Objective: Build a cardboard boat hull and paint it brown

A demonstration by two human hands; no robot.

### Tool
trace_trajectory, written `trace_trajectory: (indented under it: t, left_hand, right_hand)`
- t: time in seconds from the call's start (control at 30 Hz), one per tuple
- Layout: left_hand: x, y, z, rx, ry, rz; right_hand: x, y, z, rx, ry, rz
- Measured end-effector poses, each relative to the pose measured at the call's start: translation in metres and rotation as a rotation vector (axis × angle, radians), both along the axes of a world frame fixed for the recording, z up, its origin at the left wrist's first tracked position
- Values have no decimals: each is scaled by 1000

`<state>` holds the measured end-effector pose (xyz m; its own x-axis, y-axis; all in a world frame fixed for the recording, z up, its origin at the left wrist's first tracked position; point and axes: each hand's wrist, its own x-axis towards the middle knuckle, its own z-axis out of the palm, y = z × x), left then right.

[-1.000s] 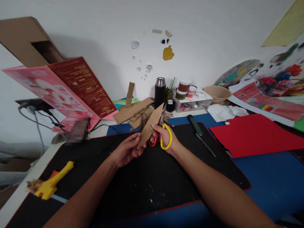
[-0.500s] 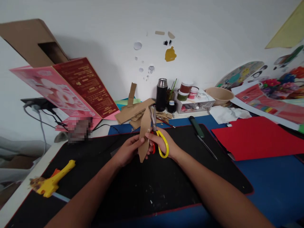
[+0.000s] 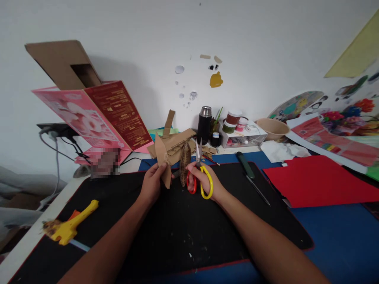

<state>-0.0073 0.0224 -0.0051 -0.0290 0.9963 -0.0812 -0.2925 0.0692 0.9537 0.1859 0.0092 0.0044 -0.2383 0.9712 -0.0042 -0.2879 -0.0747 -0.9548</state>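
- One bare left hand [image 3: 151, 182], its grip pinched on a flat, pointed brown cardboard piece [image 3: 162, 157], above a black, red-edged mat [image 3: 189, 232].
- One bare right hand [image 3: 205, 179], its grip around metal scissors [image 3: 211, 183] with yellow and red handles, blades slightly parted.
- Between them, a narrow dark-brown oval [image 3: 185, 161]; cannot tell whether held.

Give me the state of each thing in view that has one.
Left hand: closed on cardboard piece
Cardboard piece: held, pointed end up
Right hand: gripping scissors
Scissors: blades parted
Black flask: upright
Brown jar: lidded, atop green jar
Red sheet: lying flat
White tissue: crumpled
Green-handled tool: lying down
Bowl: upright
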Motion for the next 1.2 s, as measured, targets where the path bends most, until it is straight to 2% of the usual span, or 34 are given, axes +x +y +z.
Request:
trace_trajectory:
  t: [0.2,0.4,0.57,0.63,0.73,0.8,1.03,1.1,1.2]
  left_hand:
    - [-1,2,-5,49,30,-2]
    - [1,1,-4,79,70,-15]
    - [1,0,-4,96,65,-13]
    - [1,0,-4,103,72,-18]
    - [1,0,-5,108,74,-24]
    - [1,0,-5,112,74,-29]
    - [1,1,-8,121,95,-41]
    - [2,1,-8,123,100,-43]
    - [2,1,-7,127,105,-50]
  right_hand:
    - [2,-3,-8,-175,-17,0]
    - [30,-10,13,-182,-287,60]
    - [60,-19,39,-90,-734,181]
    - [68,-24,49,-14,-1016,236]
    - [74,-34,64,189,-1491,293]
    - [75,-40,72,240,-1673,328]
    - [79,-49,95,245,-1711,555]
    - [78,-47,96,270,-1702,528]
    - [70,-41,88,306,-1610,403]
